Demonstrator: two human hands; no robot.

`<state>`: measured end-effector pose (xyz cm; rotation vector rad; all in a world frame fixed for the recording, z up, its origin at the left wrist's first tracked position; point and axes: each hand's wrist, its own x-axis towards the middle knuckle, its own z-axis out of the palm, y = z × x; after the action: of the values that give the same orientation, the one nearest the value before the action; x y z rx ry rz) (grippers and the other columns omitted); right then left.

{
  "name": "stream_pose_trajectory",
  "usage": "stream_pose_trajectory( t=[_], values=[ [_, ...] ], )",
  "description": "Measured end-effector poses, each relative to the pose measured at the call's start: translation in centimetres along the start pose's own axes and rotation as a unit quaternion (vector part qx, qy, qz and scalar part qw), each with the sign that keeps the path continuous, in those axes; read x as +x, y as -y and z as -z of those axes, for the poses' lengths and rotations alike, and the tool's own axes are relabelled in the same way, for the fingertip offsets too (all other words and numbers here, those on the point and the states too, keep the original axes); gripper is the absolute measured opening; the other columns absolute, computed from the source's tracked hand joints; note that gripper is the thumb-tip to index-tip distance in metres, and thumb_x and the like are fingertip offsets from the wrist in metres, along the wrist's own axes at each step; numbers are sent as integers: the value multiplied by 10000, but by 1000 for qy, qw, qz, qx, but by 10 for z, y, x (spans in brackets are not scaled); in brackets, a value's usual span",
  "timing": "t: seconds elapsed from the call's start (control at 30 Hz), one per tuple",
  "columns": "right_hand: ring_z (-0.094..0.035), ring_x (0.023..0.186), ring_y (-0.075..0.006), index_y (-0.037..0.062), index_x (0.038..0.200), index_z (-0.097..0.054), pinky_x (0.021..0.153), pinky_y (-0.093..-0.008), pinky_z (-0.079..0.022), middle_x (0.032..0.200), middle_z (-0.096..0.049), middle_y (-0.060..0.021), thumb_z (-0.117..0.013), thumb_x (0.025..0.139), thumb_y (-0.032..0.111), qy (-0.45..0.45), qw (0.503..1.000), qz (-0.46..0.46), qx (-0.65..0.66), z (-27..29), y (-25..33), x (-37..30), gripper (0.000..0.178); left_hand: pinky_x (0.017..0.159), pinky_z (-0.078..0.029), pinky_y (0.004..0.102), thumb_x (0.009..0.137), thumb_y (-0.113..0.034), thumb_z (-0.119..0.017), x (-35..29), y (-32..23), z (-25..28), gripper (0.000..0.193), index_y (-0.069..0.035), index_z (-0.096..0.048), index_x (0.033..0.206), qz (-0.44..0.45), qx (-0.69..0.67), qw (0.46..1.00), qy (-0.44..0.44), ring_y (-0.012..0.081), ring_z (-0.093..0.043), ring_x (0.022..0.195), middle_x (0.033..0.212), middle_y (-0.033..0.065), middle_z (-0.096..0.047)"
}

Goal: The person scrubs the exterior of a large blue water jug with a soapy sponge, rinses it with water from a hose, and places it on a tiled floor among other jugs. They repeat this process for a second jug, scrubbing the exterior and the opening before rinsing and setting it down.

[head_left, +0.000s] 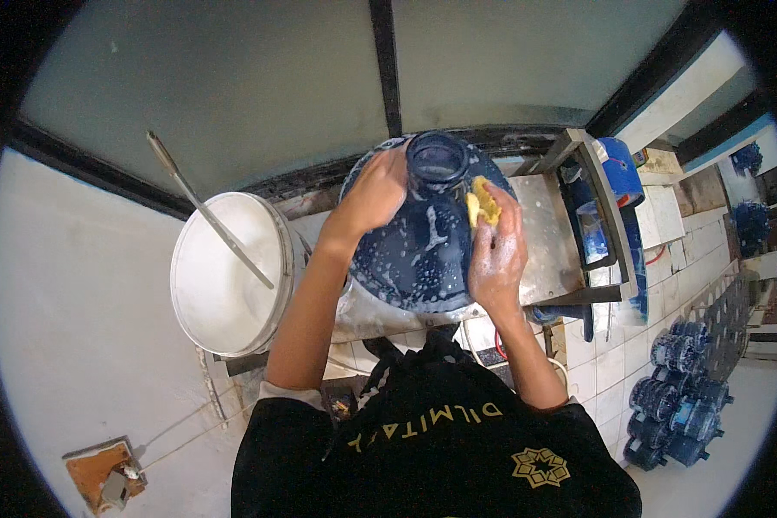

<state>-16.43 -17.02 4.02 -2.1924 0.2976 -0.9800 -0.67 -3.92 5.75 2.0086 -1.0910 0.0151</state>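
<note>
A large blue water jug (423, 250), wet with soap suds, stands on the metal work surface with its open neck facing up. My left hand (380, 192) grips the jug's shoulder just left of the neck, its fingertips partly hidden behind the curve. On the neck's right side, my right hand (499, 259) is closed around a yellow sponge (483, 204) that touches the jug. Foam covers the back of this hand.
Left of the jug is a white bucket (229, 324) of whitish liquid, a long metal rod (209, 214) leaning in it. A metal frame (600, 216) borders the right side. Several blue jugs (695, 419) are stacked on the floor at far right. Dark-framed glass panels (233, 86) rise behind.
</note>
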Motion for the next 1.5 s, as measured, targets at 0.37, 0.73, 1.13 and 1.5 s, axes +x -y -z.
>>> stream_pose_trajectory(
  t=[0.37,0.73,1.13,1.5],
  values=[
    [-499,1136,-373,34,1279,-479,965,-455,-356,1233,-520,-192,-510,803,1,39,999,2,-19,3,-1,2,478,1087,-300,374,979,-201,-363,-86,-9,6,461,3,-412,1390,248,-41,957,-144,368,-418,1306,1395,266,-426],
    [-504,1113,-389,18,1266,-478,954,-461,-370,1211,-520,-206,-502,826,27,43,999,19,1,3,-6,3,440,976,-418,337,935,-267,-512,67,65,-18,451,28,-532,1276,22,-45,985,165,306,-577,1148,1203,216,-614],
    [-513,1131,-344,38,1220,-510,972,-436,-359,1196,-549,-159,-560,816,36,106,994,5,27,16,-21,33,406,972,-433,301,831,-173,-692,22,52,23,425,5,-613,1208,158,-165,970,78,224,-601,1085,1169,145,-647],
    [-514,1133,-324,43,1215,-524,970,-429,-351,1214,-548,-141,-559,800,49,103,994,19,40,17,-29,36,417,1039,-387,288,839,-11,-639,7,20,31,499,-17,-522,1324,301,-236,923,37,201,-537,1179,1277,91,-582]
  ],
)
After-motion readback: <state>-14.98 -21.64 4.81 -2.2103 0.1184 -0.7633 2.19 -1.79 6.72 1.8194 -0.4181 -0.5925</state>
